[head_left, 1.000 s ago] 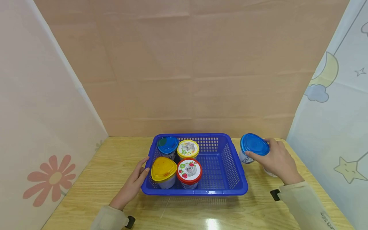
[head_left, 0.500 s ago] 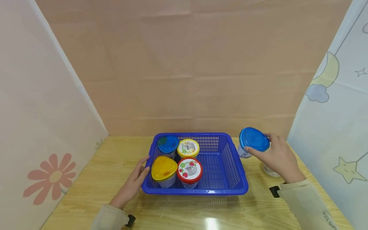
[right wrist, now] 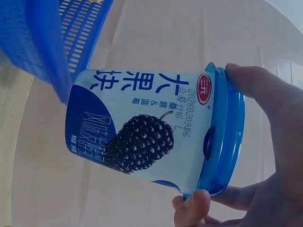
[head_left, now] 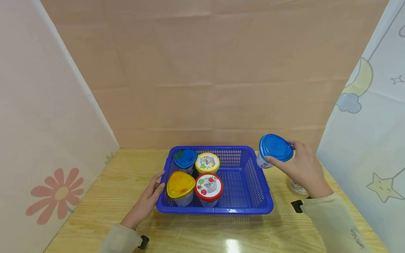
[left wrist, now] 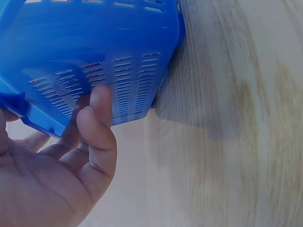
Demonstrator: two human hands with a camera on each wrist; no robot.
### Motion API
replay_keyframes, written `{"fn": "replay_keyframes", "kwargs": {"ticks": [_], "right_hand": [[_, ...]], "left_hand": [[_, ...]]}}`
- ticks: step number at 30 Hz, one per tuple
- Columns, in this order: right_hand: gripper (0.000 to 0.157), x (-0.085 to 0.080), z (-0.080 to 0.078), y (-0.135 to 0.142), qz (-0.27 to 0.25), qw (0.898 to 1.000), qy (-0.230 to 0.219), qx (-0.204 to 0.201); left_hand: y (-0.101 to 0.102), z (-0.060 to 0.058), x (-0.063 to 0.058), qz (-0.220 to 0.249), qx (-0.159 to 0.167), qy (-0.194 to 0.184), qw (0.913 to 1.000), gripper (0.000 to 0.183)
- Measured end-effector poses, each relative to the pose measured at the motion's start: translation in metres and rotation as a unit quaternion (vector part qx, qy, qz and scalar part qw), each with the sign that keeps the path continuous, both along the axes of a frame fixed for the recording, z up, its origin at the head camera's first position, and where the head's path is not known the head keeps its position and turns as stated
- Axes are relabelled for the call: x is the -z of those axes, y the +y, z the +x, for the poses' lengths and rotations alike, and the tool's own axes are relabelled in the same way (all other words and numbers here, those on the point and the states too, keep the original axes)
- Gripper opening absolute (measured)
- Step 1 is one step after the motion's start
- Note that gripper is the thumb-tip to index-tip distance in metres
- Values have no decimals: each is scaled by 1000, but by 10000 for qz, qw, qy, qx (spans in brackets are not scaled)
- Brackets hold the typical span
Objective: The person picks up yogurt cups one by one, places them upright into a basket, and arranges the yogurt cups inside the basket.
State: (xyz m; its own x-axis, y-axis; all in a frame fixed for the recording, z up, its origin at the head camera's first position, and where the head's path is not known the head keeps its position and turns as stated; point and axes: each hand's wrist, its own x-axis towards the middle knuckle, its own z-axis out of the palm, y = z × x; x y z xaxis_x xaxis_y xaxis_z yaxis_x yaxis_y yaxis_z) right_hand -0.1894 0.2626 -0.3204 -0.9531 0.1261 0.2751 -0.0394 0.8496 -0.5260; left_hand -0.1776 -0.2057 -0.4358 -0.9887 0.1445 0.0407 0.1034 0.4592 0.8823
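Observation:
My right hand (head_left: 305, 168) grips a yogurt cup (right wrist: 142, 127) by its blue lid, thumb on one side and fingers on the other. Printed with a blackberry, the cup hangs slightly tilted above the right rim of a blue plastic basket (head_left: 234, 211). My left hand (head_left: 147, 202) holds the basket's left rim; bent fingers touch its outer wall in the left wrist view. Inside, on the left, stand a blue-lidded cup (head_left: 185, 159), a yellow-lidded cup (head_left: 181, 185), a yellow-rimmed white-lidded cup (head_left: 207, 162) and a red-rimmed strawberry cup (head_left: 209, 188).
Another cup (head_left: 298, 188) stands on the wooden table (head_left: 202, 235) right of the basket, mostly hidden by my right hand. A tan backdrop (head_left: 209, 88) rises behind, with patterned white panels at both sides.
My right hand has lifted the blue-lidded yogurt cup and carried it slightly left toward the basket. The left hand stays at the basket's left rim.

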Motion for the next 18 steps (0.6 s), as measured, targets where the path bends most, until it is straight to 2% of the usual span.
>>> {"fn": "replay_keyframes", "kwargs": {"ticks": [12, 18], "right_hand": [[105, -4, -12, -24, -134, 9996, 22, -229], [104, -2, -18, -39, -64, 9992, -129, -384]], "left_hand": [[-2, -1, 2, 61, 39, -3, 10000, 49], [-2, -1, 2, 80, 47, 13, 10000, 49]]}}
